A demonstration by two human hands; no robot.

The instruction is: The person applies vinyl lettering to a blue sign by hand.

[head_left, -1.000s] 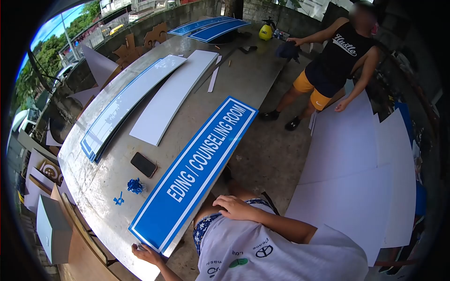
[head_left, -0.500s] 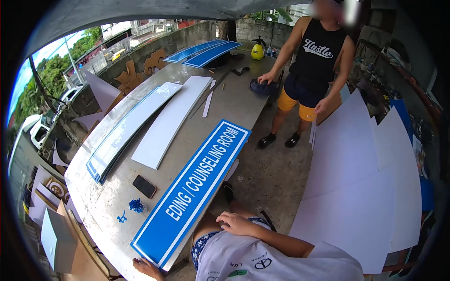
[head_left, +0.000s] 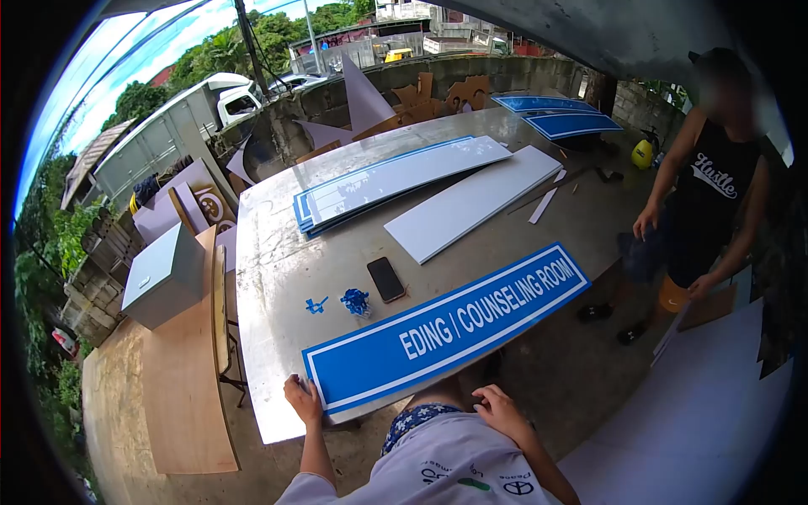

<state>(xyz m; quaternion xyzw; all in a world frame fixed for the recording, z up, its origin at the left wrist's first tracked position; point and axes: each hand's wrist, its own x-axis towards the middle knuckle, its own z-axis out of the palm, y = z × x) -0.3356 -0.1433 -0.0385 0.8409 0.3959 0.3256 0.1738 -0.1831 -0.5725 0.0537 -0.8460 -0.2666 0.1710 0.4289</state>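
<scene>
A long blue sign (head_left: 370, 370) with white lettering and a white border line lies along the near edge of the table. At its left end rests my left hand (head_left: 304, 401), fingers slightly bent on the tabletop and thumb against the sign's edge. My right hand (head_left: 500, 411) hovers by my lap, apart from the sign, with loosely bent fingers and nothing seen in them. Beyond the sign are a dark phone (head_left: 385, 279), a crumpled bunch of blue scraps (head_left: 355, 301) and a smaller blue scrap (head_left: 316, 305).
White panels (head_left: 471, 206) and stacked blue-edged boards (head_left: 396, 181) lie across the metal table (head_left: 269, 337). More blue signs (head_left: 572, 126) and a yellow sprayer (head_left: 642, 154) are at the far end. A person (head_left: 715, 185) stands at the right, near large white sheets (head_left: 699, 404).
The view has swung to the left, bringing the truck and the wooden bench into fuller sight. My left hand stays at the sign's left end; the right remains near my lap.
</scene>
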